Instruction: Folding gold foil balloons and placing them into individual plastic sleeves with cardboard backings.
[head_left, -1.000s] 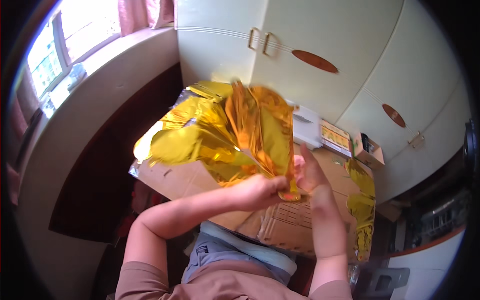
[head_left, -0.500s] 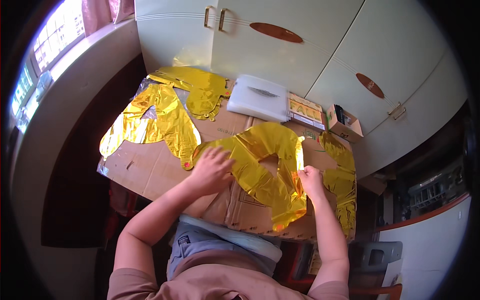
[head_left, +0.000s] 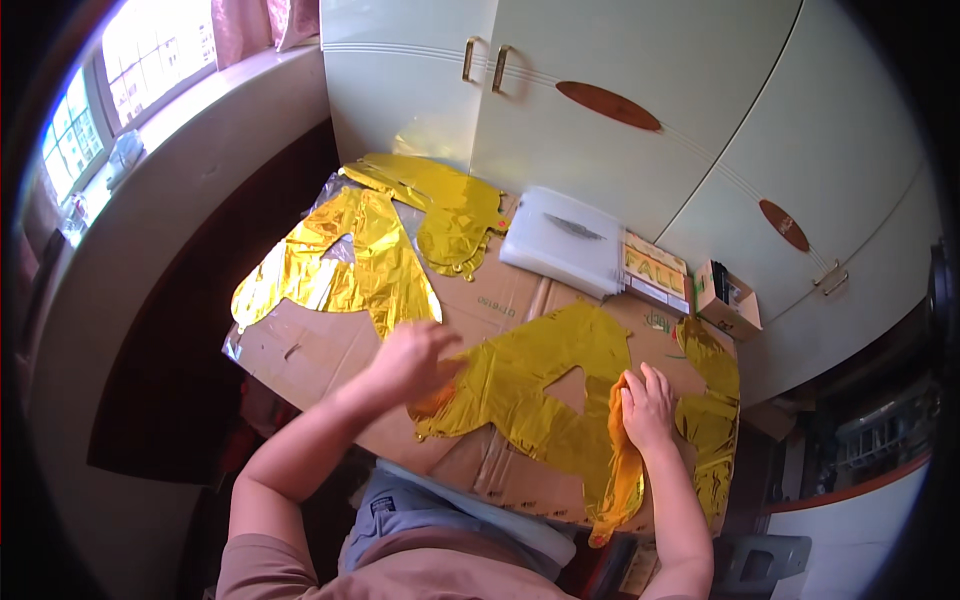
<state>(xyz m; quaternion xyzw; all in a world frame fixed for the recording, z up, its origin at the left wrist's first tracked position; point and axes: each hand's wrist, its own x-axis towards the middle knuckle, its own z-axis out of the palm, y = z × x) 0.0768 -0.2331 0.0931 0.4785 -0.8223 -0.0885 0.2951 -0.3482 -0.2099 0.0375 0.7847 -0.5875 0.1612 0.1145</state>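
A flat gold foil balloon [head_left: 530, 385] shaped like a letter lies on the cardboard sheet [head_left: 310, 350] in front of me. My left hand [head_left: 410, 358], blurred by motion, rests palm down on the balloon's left end with fingers spread. My right hand [head_left: 648, 405] grips the balloon's right leg, which is bunched and hangs over the cardboard's near edge. Two more gold foil balloons lie further off, one at the left [head_left: 340, 265] and one behind it [head_left: 450, 205]. Another gold foil piece [head_left: 712, 400] lies at the right edge.
A white flat box [head_left: 560, 240] and a printed packet [head_left: 655, 270] sit at the back of the cardboard, with a small open carton [head_left: 728, 298] to their right. Pale cabinet doors [head_left: 600, 100] stand behind. A window ledge [head_left: 150, 200] runs along the left.
The gold balloon, held up in both hands a second ago, has been lowered and spread flat on the cardboard. My left hand slid left along it and my right hand moved down.
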